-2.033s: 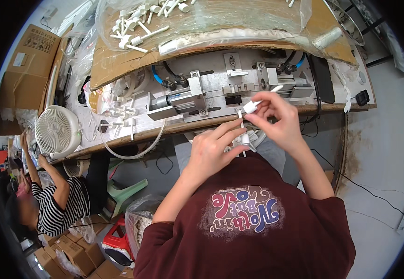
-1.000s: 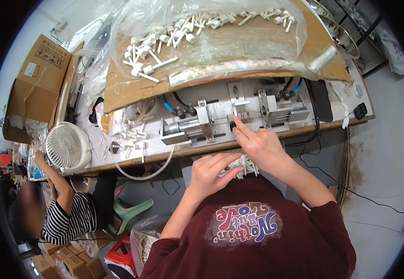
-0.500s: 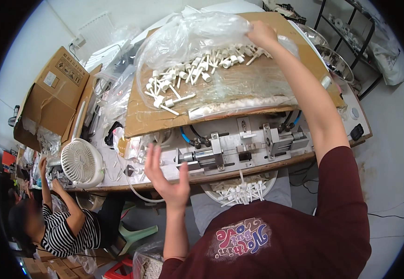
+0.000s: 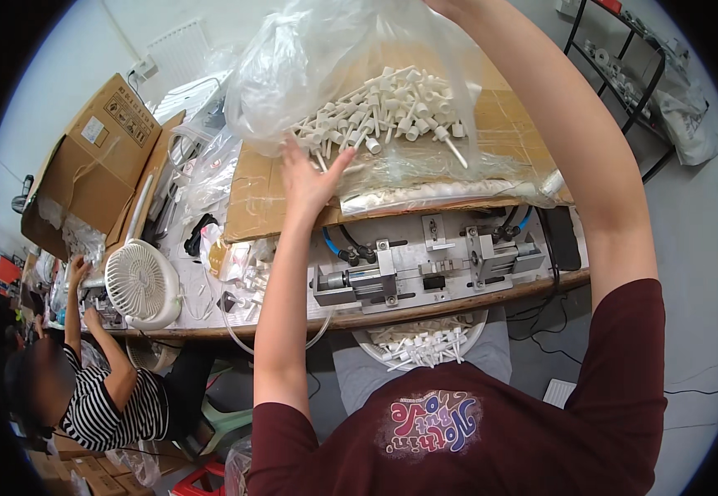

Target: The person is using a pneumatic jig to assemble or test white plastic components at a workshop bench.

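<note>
Head view: we count two hands of our wearer. Left hand (image 4: pixel 308 178): open, fingers spread, thumb well out, at the near-left edge of the white parts (image 4: pixel 404 107); we can't tell if it pinches any. Right hand (image 4: pixel 446 3): cut off by the top edge, so grip and opening we can't tell; the clear bag (image 4: pixel 272 78) runs up toward it. Parts lie heaped at the bag's mouth on the cardboard (image 4: pixel 256 194), above the fixture (image 4: pixel 437 269).

Step, as we judge it: handling the bagged heap. Next move probably calls for keeping the film lifted and the heap from spilling.

Counts: one bag, one heap (overlapping, no piece count), one bowl (image 4: pixel 478 334) on the lap with more white pieces, also uncountable, one fixture, two blue hoses (image 4: pixel 332 240), one fan (image 4: pixel 142 283), one co-worker (image 4: pixel 115 388).
</note>
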{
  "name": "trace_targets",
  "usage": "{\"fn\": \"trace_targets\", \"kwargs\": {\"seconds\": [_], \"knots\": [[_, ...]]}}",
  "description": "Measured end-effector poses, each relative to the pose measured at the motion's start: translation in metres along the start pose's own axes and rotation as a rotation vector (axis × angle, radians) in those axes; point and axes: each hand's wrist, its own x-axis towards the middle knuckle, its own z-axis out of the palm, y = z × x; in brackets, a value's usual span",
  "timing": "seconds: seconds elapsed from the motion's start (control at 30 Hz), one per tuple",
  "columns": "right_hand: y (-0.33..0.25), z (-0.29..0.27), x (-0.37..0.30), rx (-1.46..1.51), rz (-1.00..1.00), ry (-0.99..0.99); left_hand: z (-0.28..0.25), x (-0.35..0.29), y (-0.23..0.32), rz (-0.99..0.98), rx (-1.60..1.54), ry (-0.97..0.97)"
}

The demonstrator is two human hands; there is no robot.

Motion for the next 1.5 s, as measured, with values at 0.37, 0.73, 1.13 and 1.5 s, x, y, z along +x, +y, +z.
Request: {"fn": "trace_targets", "kwargs": {"seconds": [0.37, 0.73, 1.13, 1.5], "knots": [[-0.031, -0.029, -0.029, 0.149, -0.027, -0.085, -0.007, 0.003, 0.076, 0.032, -0.189, -0.325], [-0.035, -0.029, -0.062, 0.312, -0.025, -0.249, -0.026, 0.099, 0.001, 0.227, -0.105, 0.599], [-0.002, -0.049, -0.064, 0.128, -0.237, -0.089, -0.024, 0.131, 0.120, 0.121, -0.935, -0.032], [0.117, -0.037, 0.004, -0.830, -0.176, -0.180, -0.040, 0.121, 0.131, 0.591, -0.807, -0.373]]}}
